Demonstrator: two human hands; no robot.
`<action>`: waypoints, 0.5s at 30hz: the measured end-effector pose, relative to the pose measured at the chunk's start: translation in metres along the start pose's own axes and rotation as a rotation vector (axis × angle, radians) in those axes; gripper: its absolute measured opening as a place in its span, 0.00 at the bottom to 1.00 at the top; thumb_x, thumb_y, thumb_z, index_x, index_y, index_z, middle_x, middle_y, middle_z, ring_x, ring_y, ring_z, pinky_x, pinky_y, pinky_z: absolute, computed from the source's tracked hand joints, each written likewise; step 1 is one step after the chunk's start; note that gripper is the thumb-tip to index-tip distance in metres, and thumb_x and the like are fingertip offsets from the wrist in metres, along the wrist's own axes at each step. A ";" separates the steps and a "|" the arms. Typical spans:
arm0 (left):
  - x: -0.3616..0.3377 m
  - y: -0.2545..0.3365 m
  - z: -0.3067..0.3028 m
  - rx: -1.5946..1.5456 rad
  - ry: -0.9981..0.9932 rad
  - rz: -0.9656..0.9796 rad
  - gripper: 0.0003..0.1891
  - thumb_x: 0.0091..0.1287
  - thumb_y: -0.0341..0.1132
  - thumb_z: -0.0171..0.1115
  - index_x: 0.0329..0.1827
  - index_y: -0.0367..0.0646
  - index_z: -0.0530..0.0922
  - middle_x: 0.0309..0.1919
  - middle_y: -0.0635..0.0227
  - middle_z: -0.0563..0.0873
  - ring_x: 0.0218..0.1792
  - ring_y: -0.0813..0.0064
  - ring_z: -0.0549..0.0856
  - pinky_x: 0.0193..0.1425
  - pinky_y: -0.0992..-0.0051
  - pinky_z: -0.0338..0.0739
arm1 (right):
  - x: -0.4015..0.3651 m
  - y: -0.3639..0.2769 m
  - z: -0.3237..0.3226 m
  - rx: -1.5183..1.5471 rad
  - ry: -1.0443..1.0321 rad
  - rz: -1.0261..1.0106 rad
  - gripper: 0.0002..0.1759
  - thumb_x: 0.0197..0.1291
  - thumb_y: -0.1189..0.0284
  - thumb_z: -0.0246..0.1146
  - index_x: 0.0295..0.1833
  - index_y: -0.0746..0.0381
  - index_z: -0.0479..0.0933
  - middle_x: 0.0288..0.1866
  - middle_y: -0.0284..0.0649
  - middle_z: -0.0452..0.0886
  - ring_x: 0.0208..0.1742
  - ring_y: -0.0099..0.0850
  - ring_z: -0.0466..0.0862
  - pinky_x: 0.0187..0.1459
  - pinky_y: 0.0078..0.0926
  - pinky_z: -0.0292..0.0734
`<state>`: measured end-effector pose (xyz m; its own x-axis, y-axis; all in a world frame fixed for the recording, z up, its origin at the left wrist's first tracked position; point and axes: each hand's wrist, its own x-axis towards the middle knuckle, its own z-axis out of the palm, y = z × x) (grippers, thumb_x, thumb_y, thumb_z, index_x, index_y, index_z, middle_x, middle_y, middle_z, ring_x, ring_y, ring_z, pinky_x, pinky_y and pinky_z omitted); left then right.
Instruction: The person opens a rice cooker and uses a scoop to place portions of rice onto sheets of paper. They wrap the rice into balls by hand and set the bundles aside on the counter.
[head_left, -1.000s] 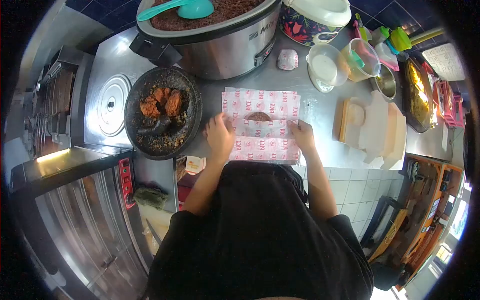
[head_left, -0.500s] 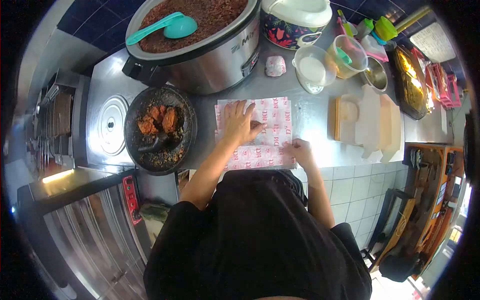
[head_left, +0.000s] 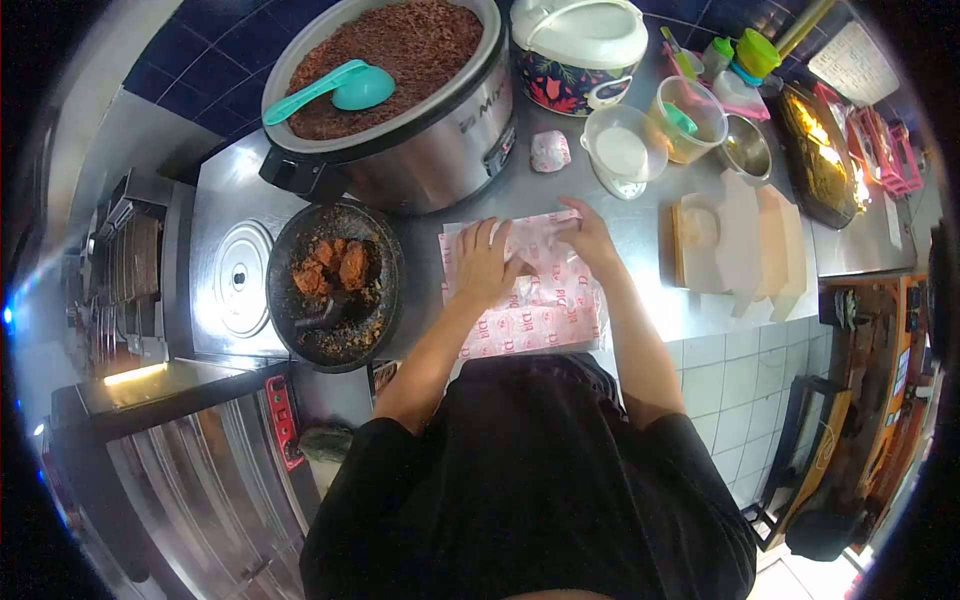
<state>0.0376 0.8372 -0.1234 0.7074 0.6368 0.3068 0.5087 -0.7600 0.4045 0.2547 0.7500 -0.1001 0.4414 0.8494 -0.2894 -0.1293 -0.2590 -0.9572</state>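
Note:
A sheet of white wrapping paper with red print lies on the steel counter in front of me. My left hand rests on its upper left part, fingers spread and open. At the paper's upper right corner is my right hand, with thumb and forefinger apart over the edge. Between the hands the paper looks shiny and a little raised; what lies under it is hidden. A small bundle in similar printed paper sits just beyond the sheet.
Left stands a stone mortar with fried pieces and a dark pestle. Behind it is a large cooker of brown rice-like food with a turquoise ladle. Right are a plastic tub on a scale and open cardboard boxes.
My right hand has moved from the paper's lower right edge up to its upper right corner. The brown patch beside my left thumb no longer shows. My left hand stays on the paper.

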 end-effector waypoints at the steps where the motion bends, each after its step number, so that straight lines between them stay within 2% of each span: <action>1: 0.003 -0.004 -0.002 0.003 0.010 -0.009 0.35 0.64 0.53 0.67 0.70 0.41 0.75 0.69 0.49 0.73 0.73 0.46 0.67 0.77 0.36 0.54 | -0.003 -0.011 -0.005 -0.029 -0.139 -0.028 0.35 0.53 0.84 0.65 0.71 0.64 0.74 0.43 0.41 0.87 0.45 0.25 0.85 0.52 0.25 0.80; 3: 0.009 -0.006 -0.015 0.153 0.075 0.009 0.25 0.64 0.45 0.66 0.63 0.44 0.81 0.68 0.53 0.76 0.73 0.46 0.68 0.78 0.37 0.54 | -0.012 -0.023 -0.014 -0.084 -0.237 -0.039 0.33 0.54 0.82 0.66 0.69 0.64 0.76 0.45 0.42 0.87 0.46 0.28 0.86 0.51 0.27 0.79; 4: 0.009 -0.009 -0.020 0.147 0.066 -0.016 0.25 0.64 0.45 0.66 0.63 0.44 0.81 0.68 0.53 0.76 0.73 0.46 0.68 0.78 0.37 0.54 | -0.023 -0.023 -0.015 -0.127 -0.323 -0.041 0.31 0.55 0.80 0.67 0.67 0.64 0.77 0.48 0.43 0.87 0.47 0.30 0.86 0.50 0.28 0.78; 5: 0.013 -0.015 -0.025 0.143 -0.004 0.039 0.20 0.64 0.43 0.66 0.57 0.46 0.83 0.64 0.56 0.79 0.71 0.51 0.71 0.79 0.38 0.54 | -0.033 -0.019 -0.010 -0.133 -0.337 -0.024 0.31 0.55 0.80 0.67 0.67 0.64 0.77 0.48 0.43 0.87 0.47 0.30 0.86 0.50 0.28 0.78; 6: 0.015 -0.020 -0.028 0.141 -0.066 0.102 0.15 0.64 0.40 0.66 0.52 0.48 0.86 0.61 0.60 0.83 0.70 0.56 0.74 0.80 0.39 0.54 | -0.042 -0.019 -0.002 -0.409 -0.052 -0.298 0.28 0.56 0.80 0.67 0.65 0.63 0.78 0.49 0.44 0.86 0.49 0.35 0.85 0.52 0.33 0.77; 7: 0.012 -0.021 -0.029 0.140 -0.062 0.092 0.15 0.64 0.40 0.66 0.52 0.48 0.86 0.61 0.60 0.83 0.70 0.56 0.74 0.80 0.39 0.54 | -0.052 -0.019 0.007 -0.675 0.244 -0.579 0.24 0.57 0.79 0.67 0.62 0.62 0.80 0.50 0.44 0.86 0.51 0.39 0.84 0.54 0.37 0.76; 8: 0.011 -0.022 -0.031 0.093 -0.081 0.104 0.11 0.64 0.38 0.65 0.48 0.50 0.86 0.55 0.65 0.86 0.64 0.61 0.78 0.79 0.41 0.55 | -0.071 -0.026 0.019 -0.899 0.392 -0.625 0.17 0.58 0.77 0.67 0.54 0.60 0.81 0.50 0.46 0.84 0.53 0.46 0.81 0.57 0.46 0.74; 9: 0.012 -0.023 -0.032 0.047 -0.099 0.119 0.07 0.65 0.35 0.65 0.43 0.51 0.87 0.49 0.69 0.88 0.59 0.66 0.83 0.79 0.42 0.57 | -0.081 0.006 0.028 -1.007 0.370 -0.835 0.12 0.58 0.75 0.68 0.48 0.59 0.82 0.49 0.46 0.84 0.51 0.45 0.81 0.55 0.46 0.75; 10: 0.011 -0.023 -0.033 0.047 -0.095 0.121 0.07 0.65 0.35 0.65 0.43 0.51 0.87 0.49 0.69 0.88 0.59 0.66 0.83 0.79 0.42 0.57 | -0.093 0.020 0.035 -0.971 0.016 -0.725 0.11 0.59 0.72 0.68 0.48 0.58 0.82 0.49 0.45 0.84 0.52 0.44 0.82 0.55 0.45 0.75; 11: 0.005 -0.021 -0.033 0.057 -0.070 0.153 0.07 0.64 0.34 0.65 0.44 0.51 0.87 0.45 0.71 0.89 0.53 0.69 0.85 0.78 0.45 0.59 | -0.114 0.019 0.055 -1.038 -0.050 -0.821 0.12 0.59 0.69 0.69 0.48 0.59 0.83 0.51 0.42 0.84 0.55 0.42 0.82 0.59 0.44 0.76; 12: -0.001 -0.019 -0.033 0.064 -0.050 0.187 0.08 0.64 0.33 0.65 0.44 0.52 0.87 0.41 0.73 0.89 0.48 0.71 0.87 0.77 0.47 0.62 | -0.127 0.013 0.072 -1.155 -0.166 -0.762 0.20 0.59 0.64 0.70 0.55 0.61 0.81 0.60 0.42 0.81 0.63 0.41 0.79 0.65 0.46 0.73; 13: -0.006 -0.016 -0.035 0.059 -0.059 0.195 0.08 0.64 0.33 0.65 0.44 0.52 0.87 0.41 0.73 0.89 0.48 0.71 0.87 0.77 0.47 0.62 | -0.128 0.019 0.079 -1.154 -0.158 -0.751 0.20 0.59 0.64 0.70 0.55 0.61 0.81 0.60 0.42 0.81 0.63 0.41 0.79 0.65 0.46 0.73; 15: -0.015 -0.010 -0.042 0.069 0.004 0.261 0.08 0.63 0.33 0.65 0.44 0.51 0.87 0.37 0.75 0.88 0.43 0.71 0.87 0.72 0.51 0.67 | -0.128 0.039 0.090 -1.332 -0.109 -0.776 0.28 0.59 0.63 0.67 0.65 0.60 0.78 0.67 0.42 0.76 0.69 0.41 0.74 0.68 0.52 0.69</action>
<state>0.0012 0.8405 -0.0963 0.8171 0.4189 0.3960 0.3422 -0.9053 0.2516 0.1131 0.6723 -0.1010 -0.0489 0.9775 0.2050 0.9783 0.0882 -0.1875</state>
